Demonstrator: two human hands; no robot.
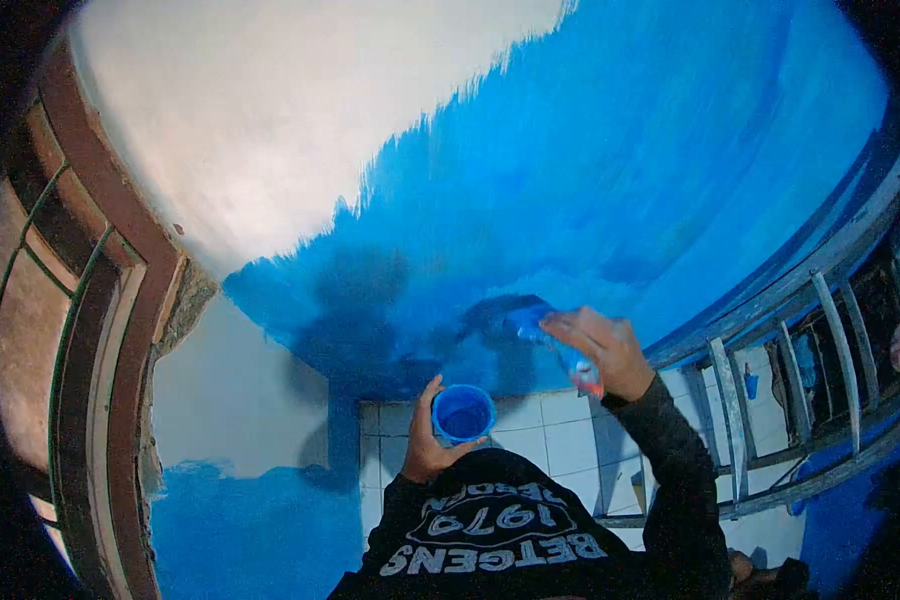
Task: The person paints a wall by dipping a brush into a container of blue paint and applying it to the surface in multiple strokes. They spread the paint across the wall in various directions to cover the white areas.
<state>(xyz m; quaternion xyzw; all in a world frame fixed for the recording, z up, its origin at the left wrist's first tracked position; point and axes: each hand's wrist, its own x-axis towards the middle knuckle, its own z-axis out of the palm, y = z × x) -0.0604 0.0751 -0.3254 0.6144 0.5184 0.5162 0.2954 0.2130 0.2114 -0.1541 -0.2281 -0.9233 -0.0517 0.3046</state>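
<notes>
Left hand point(430, 440) around cup point(437, 407) (paint point(465, 422) inside)

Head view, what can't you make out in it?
All in the head view:
Brush: its tip, blurred in the right hand.
Paint: its depth in the cup, lost in shadow.
Left hand: some fingers, hidden behind the cup.
Ladder: its right end, cut off by the dark edge.

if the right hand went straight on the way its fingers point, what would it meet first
Probably the blue-painted wall, with the brush in the right hand touching before the fingers; the gap, if any, is hard to judge.
</notes>
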